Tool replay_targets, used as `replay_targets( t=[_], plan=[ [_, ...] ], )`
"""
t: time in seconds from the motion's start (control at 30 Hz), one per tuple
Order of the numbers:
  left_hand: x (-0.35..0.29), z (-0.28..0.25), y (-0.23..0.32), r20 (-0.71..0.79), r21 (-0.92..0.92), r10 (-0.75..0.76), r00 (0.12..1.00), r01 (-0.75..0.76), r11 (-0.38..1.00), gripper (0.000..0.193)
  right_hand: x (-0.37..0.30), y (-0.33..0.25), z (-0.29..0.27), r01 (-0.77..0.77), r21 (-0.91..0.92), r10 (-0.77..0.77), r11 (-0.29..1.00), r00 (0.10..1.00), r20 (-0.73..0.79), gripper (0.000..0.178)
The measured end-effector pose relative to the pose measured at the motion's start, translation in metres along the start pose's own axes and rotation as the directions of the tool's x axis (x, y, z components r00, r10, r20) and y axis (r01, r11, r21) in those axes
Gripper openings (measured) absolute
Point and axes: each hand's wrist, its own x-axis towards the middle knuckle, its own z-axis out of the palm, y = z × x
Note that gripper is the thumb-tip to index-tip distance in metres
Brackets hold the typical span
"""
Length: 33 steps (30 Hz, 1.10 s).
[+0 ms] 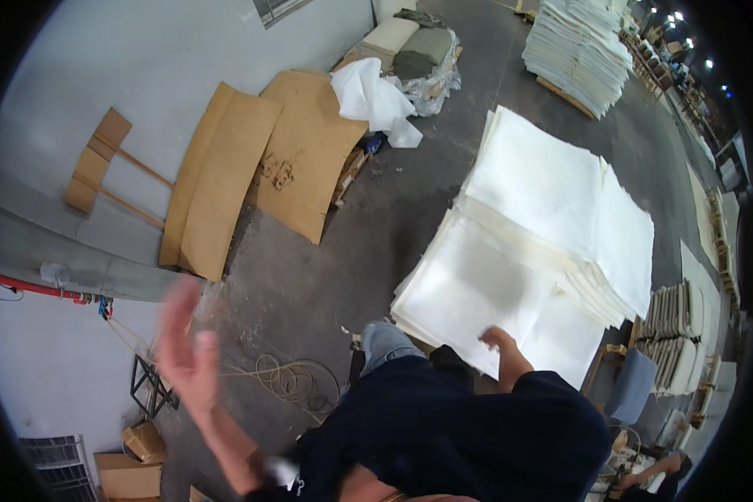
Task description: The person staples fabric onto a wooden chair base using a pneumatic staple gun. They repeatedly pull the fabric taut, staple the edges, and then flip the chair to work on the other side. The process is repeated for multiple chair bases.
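My left hand [189, 356] is raised on the left side, blurred by motion. Its thumb stands apart from the fingers, and nothing shows in it. My right hand [502, 341] is over the near edge of a low, broad stack of white sheets [527, 184], its fingers loosely bent with a small gap by the thumb. I see no sheet in that hand; whether it touches the stack I cannot tell. The sheets lie in overlapping piles with uneven, layered edges, and a soft shadow falls on the nearer pile.
Brown boards [305, 151] lean by the left wall, with crumpled white sheeting [372, 96] beside them. A coiled hose [284, 381] lies on the floor at my left. Another tall white stack [573, 54] stands far off; grey cushion-like pieces [673, 335] are piled at right. Another person's arm [653, 473] shows lower right.
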Motion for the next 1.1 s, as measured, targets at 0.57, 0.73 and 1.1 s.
replay_targets(
  t=[0.57,0.73,1.1],
  plan=[
    [0.36,0.18,-0.08,0.051,0.02,0.922,0.385,-0.923,0.384,0.045,0.112,-0.29,-0.209,0.508,0.168,-0.5,0.844,0.861,-0.092,0.051],
    [0.434,0.305,-0.285,-0.079,0.005,0.912,0.402,-0.915,0.404,0.041,0.227,-0.495,-0.464,0.827,0.144,-0.709,0.543,0.543,-0.449,0.058],
    [0.432,0.579,-1.002,0.083,-0.019,-0.645,0.76,0.648,0.762,0.034,0.346,-0.691,-0.615,0.905,0.081,-0.773,0.417,0.4,-0.492,0.044]
  ],
)
